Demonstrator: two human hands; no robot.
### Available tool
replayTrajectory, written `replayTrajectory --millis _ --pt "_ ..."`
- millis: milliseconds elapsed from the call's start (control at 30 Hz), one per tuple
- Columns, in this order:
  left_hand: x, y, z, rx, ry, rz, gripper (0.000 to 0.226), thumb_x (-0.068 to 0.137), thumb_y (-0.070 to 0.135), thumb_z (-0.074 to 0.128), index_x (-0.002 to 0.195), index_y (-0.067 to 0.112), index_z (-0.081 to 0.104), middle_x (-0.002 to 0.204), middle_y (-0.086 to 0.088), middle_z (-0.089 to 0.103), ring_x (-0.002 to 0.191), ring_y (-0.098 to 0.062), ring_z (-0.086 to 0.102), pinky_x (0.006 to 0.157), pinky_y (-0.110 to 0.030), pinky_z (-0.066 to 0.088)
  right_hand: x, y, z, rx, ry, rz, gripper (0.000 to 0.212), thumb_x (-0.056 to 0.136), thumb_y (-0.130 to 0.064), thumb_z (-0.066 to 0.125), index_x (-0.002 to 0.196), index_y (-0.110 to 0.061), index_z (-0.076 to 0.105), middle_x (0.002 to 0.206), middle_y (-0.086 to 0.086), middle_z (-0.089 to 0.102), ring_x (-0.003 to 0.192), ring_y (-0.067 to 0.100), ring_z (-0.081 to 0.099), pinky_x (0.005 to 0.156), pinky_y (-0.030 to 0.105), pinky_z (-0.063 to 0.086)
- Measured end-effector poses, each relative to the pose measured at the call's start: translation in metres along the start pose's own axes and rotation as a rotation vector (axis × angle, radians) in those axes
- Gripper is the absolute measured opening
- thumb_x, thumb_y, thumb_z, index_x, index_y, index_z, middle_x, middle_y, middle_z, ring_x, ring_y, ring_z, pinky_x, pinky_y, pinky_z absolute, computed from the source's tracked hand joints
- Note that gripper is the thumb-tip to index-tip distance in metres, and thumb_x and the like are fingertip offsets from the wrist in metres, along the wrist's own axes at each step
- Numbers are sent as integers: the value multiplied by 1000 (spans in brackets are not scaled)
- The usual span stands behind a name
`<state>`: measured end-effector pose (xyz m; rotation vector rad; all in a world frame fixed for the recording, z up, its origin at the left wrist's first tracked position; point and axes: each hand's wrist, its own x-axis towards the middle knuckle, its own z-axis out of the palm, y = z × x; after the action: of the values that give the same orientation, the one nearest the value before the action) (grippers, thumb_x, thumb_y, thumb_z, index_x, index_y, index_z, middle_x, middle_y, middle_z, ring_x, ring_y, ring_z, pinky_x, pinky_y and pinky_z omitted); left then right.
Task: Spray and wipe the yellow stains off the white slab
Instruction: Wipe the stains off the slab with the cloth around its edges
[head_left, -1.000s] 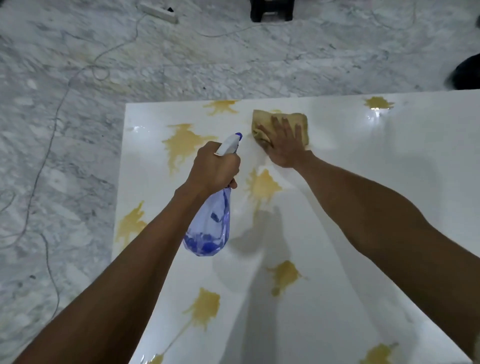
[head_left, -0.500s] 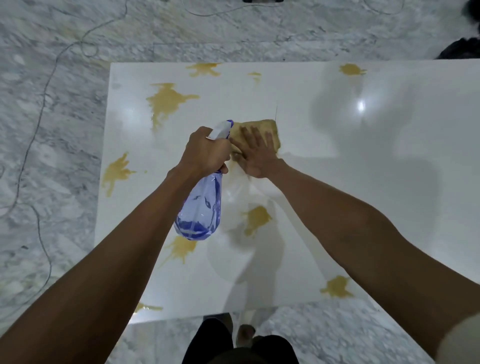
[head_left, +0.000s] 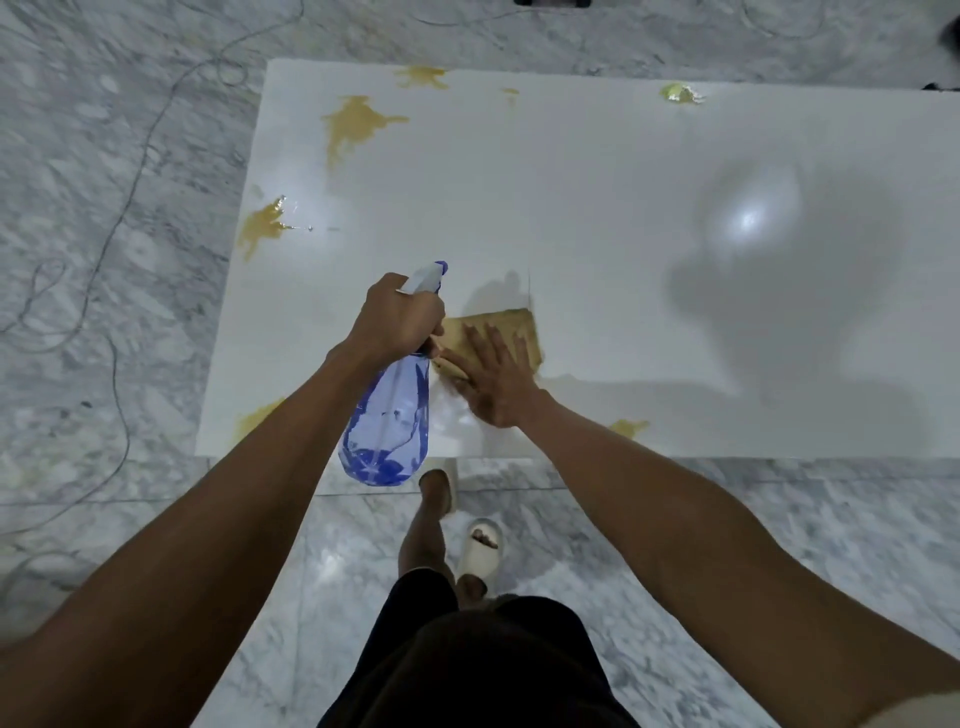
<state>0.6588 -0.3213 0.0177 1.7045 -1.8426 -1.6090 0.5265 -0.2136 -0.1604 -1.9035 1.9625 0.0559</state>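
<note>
The white slab (head_left: 597, 208) lies flat over the marble floor. Yellow stains mark it: a large stain (head_left: 353, 127) at the far left, another stain (head_left: 262, 226) by the left edge, and smaller ones at the far edge and near edge. My left hand (head_left: 397, 317) grips the neck of a blue spray bottle (head_left: 389, 421), which hangs over the slab's near edge. My right hand (head_left: 496, 376) lies flat, fingers spread, pressing a tan cloth (head_left: 511, 325) onto the slab near its front edge. Part of the cloth is hidden under the hand.
Grey marble floor (head_left: 104, 260) surrounds the slab, with thin cables (head_left: 111, 228) trailing on the left. My legs and a white slipper (head_left: 483, 551) stand just below the slab's near edge. A dark object (head_left: 948, 31) sits at the far right corner.
My right hand has dragged the cloth from the far part of the slab toward the near edge, over the middle stains, which no longer show. The view tilted down and my feet came into sight.
</note>
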Motion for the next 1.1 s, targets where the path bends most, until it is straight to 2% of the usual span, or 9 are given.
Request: replayTrajectory --millis 167,233,300,367,533,700,800,967,1100 --pt "-33 -17 -3 8 3 -36 23 91 10 53 92 -8 68 78 -19 69 42 -20 58 57 -27 52 -42 -36 -22 180 -238 116 58 106 -50 22 159 -33 8 169 1 -6 154 28 -11 121 58 -3" --pt "-41 -16 -12 -17 -12 -48 17 92 9 52 92 -2 65 81 -21 67 37 -18 56 53 -26 51 -48 -45 -55 458 -255 110 53 110 -36 24 159 -20 16 168 3 11 153 23 13 122 39 16" --pt "-40 -14 -24 -15 7 -53 21 94 8 51 101 -5 66 83 -21 68 41 -20 58 55 -27 52 -45 -41 -90 974 -131 205 42 110 -22 29 149 -9 40 147 6 48 118 13 54 84 9 45" --pt "-36 -10 -38 -5 26 -48 23 95 10 51 105 -7 64 83 -19 68 48 -23 59 57 -29 53 -35 -30 -121 1319 -26 367 39 110 -31 33 135 -8 53 122 9 61 97 19 60 68 14 52" --pt "-10 4 -84 -110 59 -19 31 72 23 51 95 6 63 80 -16 68 51 -27 60 63 -35 54 54 4 -168 1670 173 484 46 105 -44 41 121 -8 66 113 9 71 105 26 69 93 41 57" --pt "55 23 -121 -140 68 10 28 82 25 54 85 -1 65 73 -15 66 38 -19 57 62 -36 52 177 14 -225 1000 422 404 41 106 -35 39 131 -9 58 114 2 63 103 20 60 85 27 45" --pt "113 33 -135 -103 61 34 28 96 20 53 83 -2 64 78 -18 66 37 -19 53 53 -28 51 262 32 -240 702 458 305 45 103 -40 34 131 -13 57 120 8 68 105 32 62 89 39 47" --pt "190 30 -145 -112 27 26 38 78 16 51 98 -14 63 79 -18 63 40 -19 52 48 -27 49 359 61 -190 169 0 374 57 107 -42 27 159 -19 16 166 12 16 152 32 16 119 58 10" --pt "220 27 -150 -113 -7 8 47 72 22 52 101 -13 63 81 -15 64 44 -18 56 48 -27 49 355 56 -126 24 27 304 56 106 -50 26 158 -40 8 168 6 -7 154 32 -8 118 63 -6"
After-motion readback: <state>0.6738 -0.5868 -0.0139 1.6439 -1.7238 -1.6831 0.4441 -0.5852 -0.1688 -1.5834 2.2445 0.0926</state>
